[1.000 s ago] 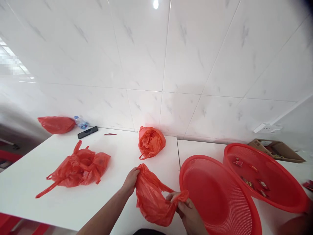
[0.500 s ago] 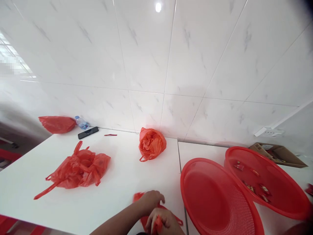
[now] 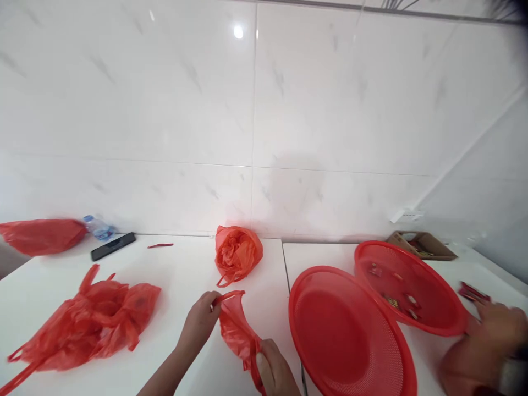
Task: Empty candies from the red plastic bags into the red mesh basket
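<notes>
Between my two hands a red plastic bag (image 3: 237,330) is stretched over the white table. My left hand (image 3: 203,316) is closed on the bag's upper handle loop. Lower down, my right hand (image 3: 275,368) grips the bag's other side, thumb on top; part of this hand is cut off by the bottom edge. Beyond the bag, near the wall, sits a bunched red bag (image 3: 238,254). Left of my left hand lies a heap of crumpled red bags (image 3: 94,316). A large red basket (image 3: 338,330) stands just right of my right hand.
A second red basket (image 3: 447,300) holds several small wrapped packets. Another person's hand (image 3: 501,327) is at far right, by a red packet (image 3: 474,292). Along the back are a cardboard box (image 3: 424,245), phone (image 3: 113,246), bottle (image 3: 99,227) and red bag (image 3: 45,236).
My hands have moved apart and spread the bag that was bunched between them. The view has shifted right and tilted up, and another person's hand now shows at far right.
</notes>
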`<state>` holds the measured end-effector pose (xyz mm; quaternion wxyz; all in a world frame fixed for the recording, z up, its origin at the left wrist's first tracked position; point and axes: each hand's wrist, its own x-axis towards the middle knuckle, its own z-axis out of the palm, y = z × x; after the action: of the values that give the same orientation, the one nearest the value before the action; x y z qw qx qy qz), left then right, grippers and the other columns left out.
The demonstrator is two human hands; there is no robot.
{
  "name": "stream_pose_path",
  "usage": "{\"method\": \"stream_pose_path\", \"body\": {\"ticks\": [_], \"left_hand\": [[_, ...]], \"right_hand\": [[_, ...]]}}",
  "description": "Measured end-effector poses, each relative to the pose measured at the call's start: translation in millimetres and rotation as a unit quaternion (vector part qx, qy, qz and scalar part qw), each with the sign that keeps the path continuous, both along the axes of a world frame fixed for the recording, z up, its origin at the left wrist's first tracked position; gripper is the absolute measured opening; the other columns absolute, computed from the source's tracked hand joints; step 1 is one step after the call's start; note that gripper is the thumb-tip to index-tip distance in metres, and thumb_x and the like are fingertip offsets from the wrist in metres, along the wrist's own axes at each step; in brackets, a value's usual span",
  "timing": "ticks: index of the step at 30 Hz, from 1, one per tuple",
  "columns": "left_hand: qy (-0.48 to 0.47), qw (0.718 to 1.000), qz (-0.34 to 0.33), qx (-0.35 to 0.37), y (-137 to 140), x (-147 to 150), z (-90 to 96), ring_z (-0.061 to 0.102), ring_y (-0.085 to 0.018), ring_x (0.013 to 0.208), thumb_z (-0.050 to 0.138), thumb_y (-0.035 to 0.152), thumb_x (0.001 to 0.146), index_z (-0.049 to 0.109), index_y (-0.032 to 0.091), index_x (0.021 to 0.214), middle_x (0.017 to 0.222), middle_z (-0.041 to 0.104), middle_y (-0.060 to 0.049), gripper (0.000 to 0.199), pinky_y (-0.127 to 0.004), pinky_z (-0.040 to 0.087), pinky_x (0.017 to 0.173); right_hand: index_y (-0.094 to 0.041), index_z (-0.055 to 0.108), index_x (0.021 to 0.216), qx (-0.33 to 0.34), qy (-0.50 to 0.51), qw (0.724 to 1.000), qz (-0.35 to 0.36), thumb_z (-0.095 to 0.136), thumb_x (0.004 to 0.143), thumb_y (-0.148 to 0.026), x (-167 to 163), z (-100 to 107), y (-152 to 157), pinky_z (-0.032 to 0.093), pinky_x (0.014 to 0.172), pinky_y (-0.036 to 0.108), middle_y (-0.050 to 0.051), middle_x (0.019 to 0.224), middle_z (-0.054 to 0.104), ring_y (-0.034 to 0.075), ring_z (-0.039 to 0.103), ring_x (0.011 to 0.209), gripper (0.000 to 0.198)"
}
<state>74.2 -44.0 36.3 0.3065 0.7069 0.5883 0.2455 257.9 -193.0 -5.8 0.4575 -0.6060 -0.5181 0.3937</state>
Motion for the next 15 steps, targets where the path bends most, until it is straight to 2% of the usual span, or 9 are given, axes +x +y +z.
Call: {"method": "stream_pose_path", "body": {"ticks": [3, 6, 10, 13, 15], "left_hand": [[-0.047, 0.996, 0.030, -0.067, -4.0, -2.1, -6.9, 0.060, -0.019, 0.074, 0.049, 0.020, 0.071, 0.060, 0.024, 0.081, 0.078, 0.065, 0.001, 0.015, -0.028, 0.043, 0.069], [-0.118, 0.981, 0.042, -0.147, -9.6, 0.6, -11.7, 0.059, -0.018, 0.070, 0.050, 0.019, 0.060, 0.056, 0.024, 0.074, 0.068, 0.061, 0.004, 0.017, -0.027, 0.046, 0.067], [-0.245, 0.940, 0.046, -0.234, -22.3, 8.9, -8.1, 0.051, -0.014, 0.059, 0.048, 0.020, 0.051, 0.045, 0.023, 0.061, 0.057, 0.049, 0.007, 0.010, -0.028, 0.050, 0.068], [-0.308, 0.908, 0.047, -0.278, -28.3, 13.2, -2.4, 0.048, -0.013, 0.059, 0.048, 0.019, 0.050, 0.044, 0.022, 0.061, 0.059, 0.048, 0.007, 0.013, -0.030, 0.051, 0.071], [-0.326, 0.897, 0.050, -0.294, -30.1, 15.1, -1.0, 0.048, -0.013, 0.060, 0.051, 0.020, 0.052, 0.046, 0.022, 0.063, 0.061, 0.049, 0.006, 0.012, -0.031, 0.051, 0.072]], "right_hand": [[-0.020, 0.059, 0.085, -0.002, -0.002, 1.000, 0.004, 0.028, 0.094, -0.056, 1.8, 3.7, 5.9, 0.044, 0.075, 0.032, 0.005, 0.083, 0.058, 0.016, 0.054, 0.075, 0.047], [-0.019, 0.060, 0.087, -0.025, -0.009, 1.000, -0.003, 0.027, 0.094, -0.054, 6.9, 1.3, 4.8, 0.044, 0.077, 0.032, 0.006, 0.084, 0.061, 0.017, 0.057, 0.079, 0.049], [-0.020, 0.064, 0.089, -0.022, -0.049, 0.999, 0.005, 0.029, 0.094, -0.053, 14.2, -7.0, 2.2, 0.044, 0.075, 0.031, 0.007, 0.091, 0.061, 0.018, 0.059, 0.080, 0.048], [-0.019, 0.066, 0.084, -0.070, -0.110, 0.991, 0.036, 0.033, 0.092, -0.050, 18.0, -10.8, 2.1, 0.044, 0.069, 0.029, 0.008, 0.094, 0.063, 0.017, 0.061, 0.073, 0.046], [-0.020, 0.067, 0.093, -0.106, -0.151, 0.982, 0.049, 0.038, 0.089, -0.046, 19.1, -10.7, 1.5, 0.044, 0.067, 0.030, 0.008, 0.093, 0.067, 0.019, 0.063, 0.073, 0.039]]}}
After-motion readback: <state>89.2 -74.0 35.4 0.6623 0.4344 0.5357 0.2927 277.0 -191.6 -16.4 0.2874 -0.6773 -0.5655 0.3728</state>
